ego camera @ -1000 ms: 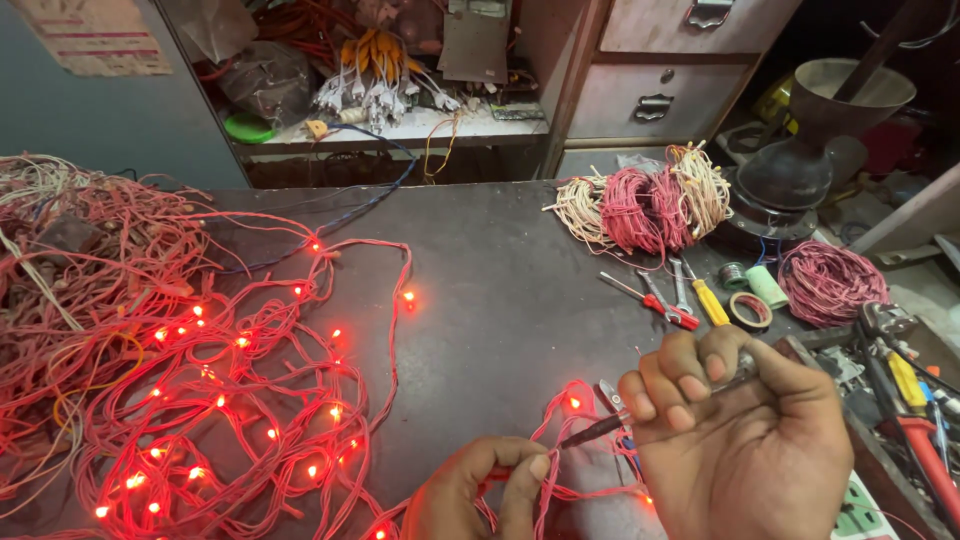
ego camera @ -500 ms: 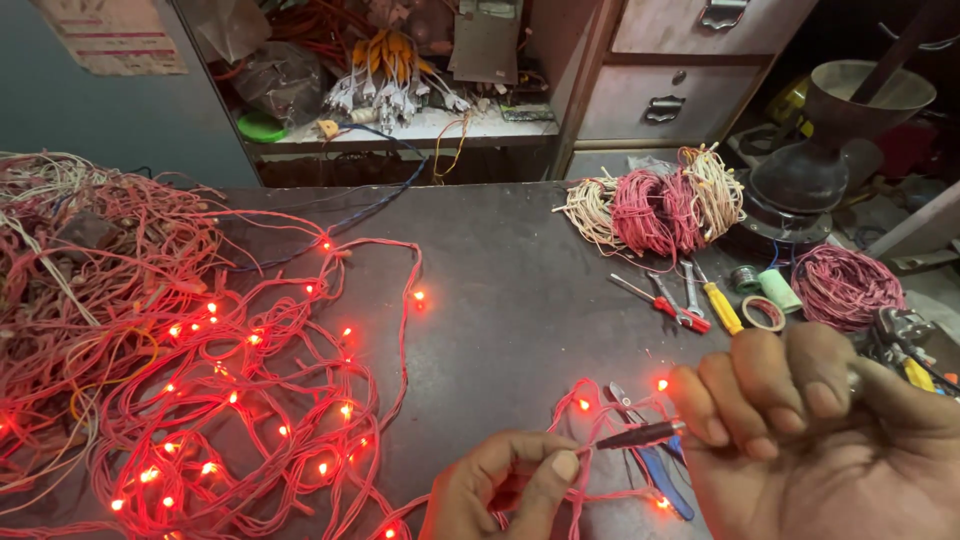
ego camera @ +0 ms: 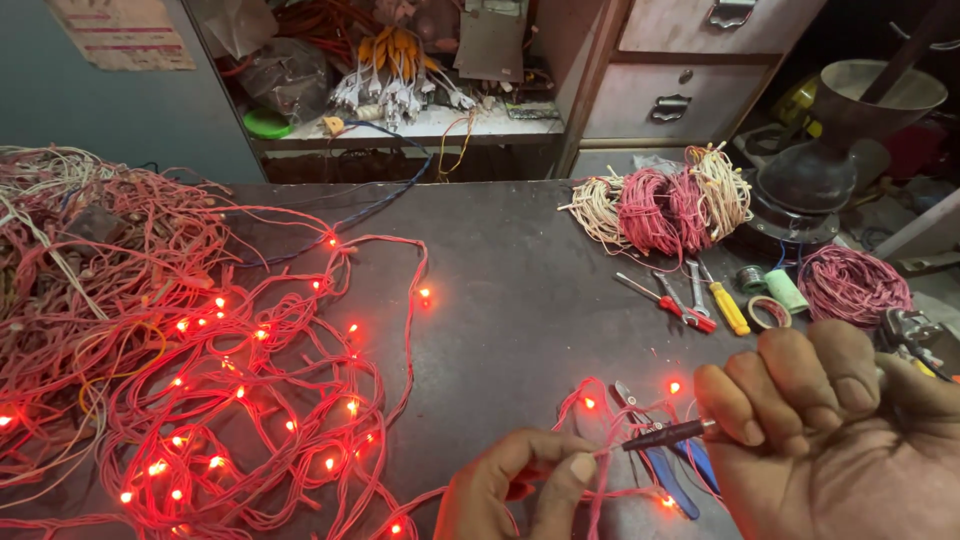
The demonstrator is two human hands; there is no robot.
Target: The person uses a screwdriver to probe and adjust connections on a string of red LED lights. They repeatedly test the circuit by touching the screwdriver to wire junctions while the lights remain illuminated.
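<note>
Right hand (ego camera: 850, 440): fingers closed around dark probe tool (ego camera: 668, 434), tip at red wire (ego camera: 600, 450). Left hand (ego camera: 520, 490): fingers pinching same wire nr table's front edge. Lit red light string (ego camera: 250, 400) spread over table's left side.

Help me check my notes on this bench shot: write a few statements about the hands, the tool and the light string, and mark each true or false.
1. The right hand holds a dark pointed tool in a closed grip. True.
2. The left hand lies flat and empty on the table. False: its fingers pinch the pink wire right at the tool's tip.
3. Many bulbs on the light string glow red. True.
4. The yellow-handled screwdriver is in the left hand. False: it lies on the table beside the red-handled screwdrivers.
5. Blue-handled pliers lie under the tool. True.
</note>
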